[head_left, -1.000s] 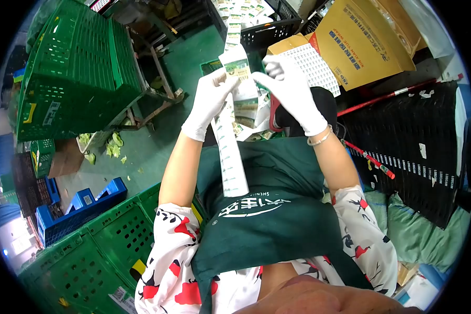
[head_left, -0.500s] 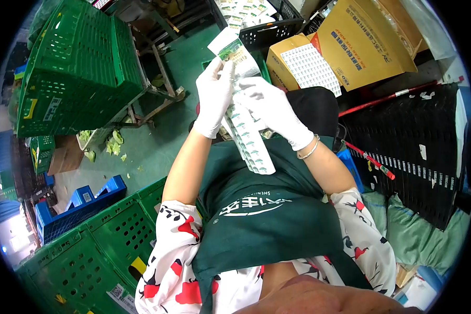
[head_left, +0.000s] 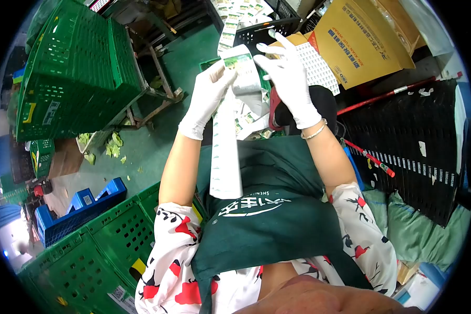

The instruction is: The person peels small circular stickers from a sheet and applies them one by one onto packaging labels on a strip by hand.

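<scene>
My left hand (head_left: 208,97), in a white glove, pinches a long strip of white labels (head_left: 226,157) with green print. Its lower end hangs down over my dark green apron (head_left: 267,225). Above the pinch, a wider printed part of the strip (head_left: 246,73) curls over between my hands. My right hand (head_left: 290,78), also gloved, is raised just right of that curl, fingers spread and nothing visibly held. More green-printed labels (head_left: 246,123) lie below, between my knees, partly hidden by the strip.
At the top, a black crate (head_left: 267,34) holds many printed labels. A sheet of small labels (head_left: 316,68) leans by a yellow cardboard box (head_left: 363,44). Green crates (head_left: 70,68) are stacked left; a blue crate (head_left: 81,212) lies lower left. Black crates (head_left: 408,152) stand right.
My right hand has come off the strip, moved right and up, and spread its fingers. The strip's lower end has swung left and hangs lower. My left hand still grips it.
</scene>
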Demonstrator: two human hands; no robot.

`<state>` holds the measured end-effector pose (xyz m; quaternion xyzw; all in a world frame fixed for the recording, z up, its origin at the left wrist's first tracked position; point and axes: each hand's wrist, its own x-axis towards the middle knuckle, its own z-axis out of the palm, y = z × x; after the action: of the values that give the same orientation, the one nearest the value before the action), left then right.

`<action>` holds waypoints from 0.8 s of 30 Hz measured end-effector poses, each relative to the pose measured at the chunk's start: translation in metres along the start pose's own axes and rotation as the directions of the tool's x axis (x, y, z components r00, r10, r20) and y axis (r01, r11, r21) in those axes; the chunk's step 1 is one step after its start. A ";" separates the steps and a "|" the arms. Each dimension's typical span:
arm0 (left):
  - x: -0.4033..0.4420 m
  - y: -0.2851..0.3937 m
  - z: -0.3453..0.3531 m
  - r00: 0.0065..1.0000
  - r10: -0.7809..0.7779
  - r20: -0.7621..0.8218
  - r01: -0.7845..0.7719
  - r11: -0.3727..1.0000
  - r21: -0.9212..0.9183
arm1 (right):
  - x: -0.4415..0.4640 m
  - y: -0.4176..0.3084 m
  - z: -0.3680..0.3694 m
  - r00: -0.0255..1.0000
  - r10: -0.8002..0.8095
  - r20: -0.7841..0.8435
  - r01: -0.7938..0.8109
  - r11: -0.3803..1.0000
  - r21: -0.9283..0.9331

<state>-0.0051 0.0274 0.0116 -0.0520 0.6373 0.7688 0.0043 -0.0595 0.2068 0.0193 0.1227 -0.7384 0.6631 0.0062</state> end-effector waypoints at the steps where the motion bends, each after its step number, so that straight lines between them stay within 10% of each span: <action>1: -0.002 0.002 0.004 0.999 -0.001 0.045 0.004 0.998 -0.065 | 0.000 0.000 0.001 0.998 0.032 0.045 -0.032 0.999 0.001; 3: -0.004 0.004 0.005 0.995 -0.031 0.095 0.029 0.999 0.018 | -0.003 -0.008 0.005 0.990 -0.122 0.074 0.137 0.961 -0.241; 7: 0.002 -0.012 -0.016 0.987 -0.143 0.069 0.152 0.976 -0.157 | -0.027 -0.011 0.010 0.982 -0.102 0.161 0.073 0.982 0.176; 15: -0.002 -0.005 -0.008 0.990 -0.114 0.086 0.116 0.993 -0.018 | -0.027 -0.013 -0.021 0.997 0.035 0.075 -0.033 0.999 -0.035; 24: -0.009 -0.010 0.003 0.984 -0.103 0.144 0.090 0.991 0.095 | -0.006 0.002 0.001 0.967 -0.221 0.125 0.254 0.849 -0.464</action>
<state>0.0043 0.0327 0.0030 -0.0252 0.6652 0.7406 0.0913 -0.0537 0.2074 0.0165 0.2297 -0.8574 0.4509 0.0934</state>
